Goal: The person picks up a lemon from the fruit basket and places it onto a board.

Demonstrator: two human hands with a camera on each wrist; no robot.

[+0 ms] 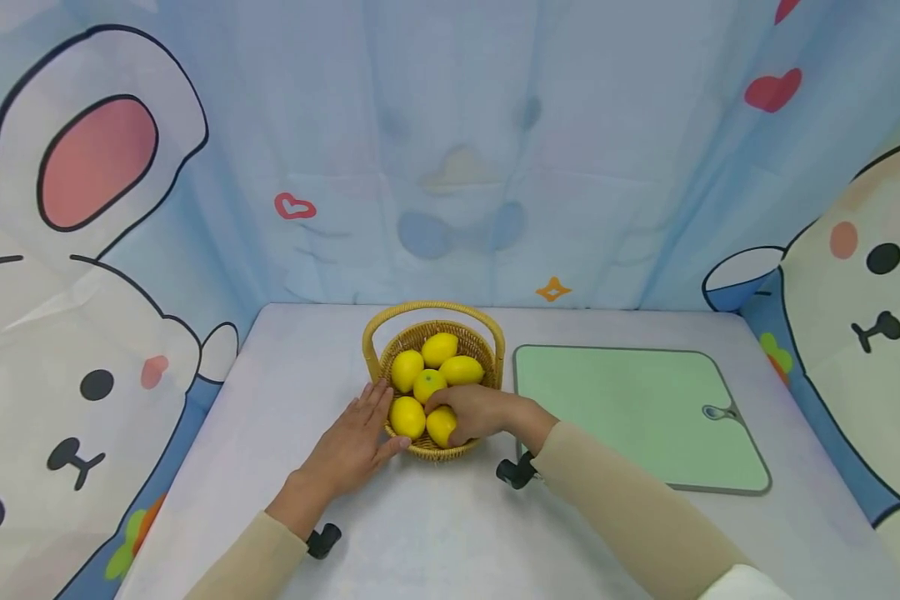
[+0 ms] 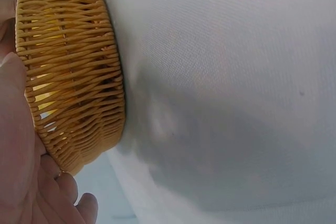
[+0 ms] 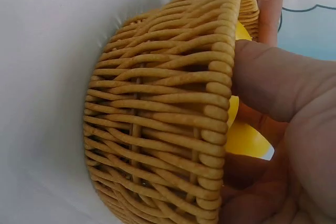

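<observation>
Hung behind everything, a pale blue curtain (image 1: 607, 125) printed with cartoon animals and hearts. Below, a white table (image 1: 435, 533). Flat on its right side, a light green board (image 1: 630, 417), long side crosswise. Left of that, toward the far edge, a tan woven basket (image 1: 437, 455), upright and round-mouthed, handle arched left to right. Against its left rim, the left hand (image 1: 354, 437), fingers straight. Over the front right, the right hand (image 1: 483, 412), gripping a smooth yellow lemon (image 1: 440, 425), partly hidden, long axis seemingly front to back. Alongside, five more yellow lemons (image 1: 407, 417), one with green-spotted end up.
</observation>
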